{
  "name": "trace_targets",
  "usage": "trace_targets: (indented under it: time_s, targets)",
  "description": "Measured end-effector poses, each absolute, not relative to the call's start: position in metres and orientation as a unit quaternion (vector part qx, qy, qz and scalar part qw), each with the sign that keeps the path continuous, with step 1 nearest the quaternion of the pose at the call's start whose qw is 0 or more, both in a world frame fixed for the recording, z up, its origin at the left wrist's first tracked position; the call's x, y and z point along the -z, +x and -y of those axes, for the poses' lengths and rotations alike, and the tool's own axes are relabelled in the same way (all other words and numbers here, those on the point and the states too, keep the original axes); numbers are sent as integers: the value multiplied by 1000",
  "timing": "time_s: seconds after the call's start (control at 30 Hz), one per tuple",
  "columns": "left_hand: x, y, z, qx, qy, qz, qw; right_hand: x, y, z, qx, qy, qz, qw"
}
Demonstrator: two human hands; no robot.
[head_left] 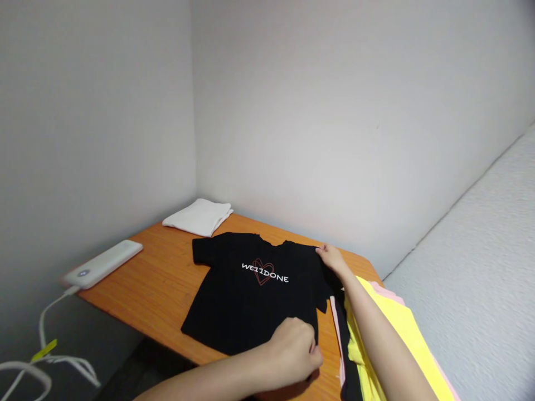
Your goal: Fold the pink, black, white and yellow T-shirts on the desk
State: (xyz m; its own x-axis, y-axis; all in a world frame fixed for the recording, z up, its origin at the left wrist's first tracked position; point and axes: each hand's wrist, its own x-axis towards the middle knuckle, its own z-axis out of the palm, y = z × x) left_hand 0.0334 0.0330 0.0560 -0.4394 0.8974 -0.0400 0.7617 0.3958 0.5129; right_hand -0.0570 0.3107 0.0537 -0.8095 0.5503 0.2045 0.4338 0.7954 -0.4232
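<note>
A black T-shirt (251,301) lies spread on the table, its front up and its neckline toward the back wall. White lettering reading "WE11DONE" over a red heart outline marks its chest. At the shirt's right shoulder seam, my right hand (333,259) pinches the cloth between thumb and fingers. My left hand (295,353) is closed at the shirt's lower right hem corner; its fingertips and the cloth in them are mostly hidden.
Folded white cloth (198,217) lies at the table's back corner. A white power bank (104,264) with a cable (44,317) sits at the left edge. Yellow, pink and black garments (397,317) are piled on the right beneath my right forearm. Walls border the wooden table (154,289).
</note>
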Motion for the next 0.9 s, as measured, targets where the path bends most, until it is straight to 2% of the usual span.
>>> trace_targets:
  time_s: [0.1, 0.2, 0.33, 0.47, 0.6, 0.7, 0.9]
  targets:
    - [-62, 38, -26, -401, 425, -760, 285, -84, -52, -315, -172, -274, 929, 180]
    - [-60, 40, -15, -499, 340, -683, 411, -106, -54, -310, -160, -275, 930, 185]
    - [-52, 24, 20, -547, 297, -670, 404, -118, -86, -279, -144, -249, 942, 171]
    - [-49, -5, 74, -465, 272, -801, 263, -108, -147, -220, -138, -210, 958, 138]
    - [-40, -27, 114, -253, 262, -926, 100, -78, -199, -150, -150, -172, 971, 69]
    - [-26, -35, 127, -138, 244, -955, 93, -58, -215, -116, -163, -144, 976, 16]
    - [-6, -48, 134, -115, 263, -946, 151, -57, -201, -133, -185, -125, 975, -3]
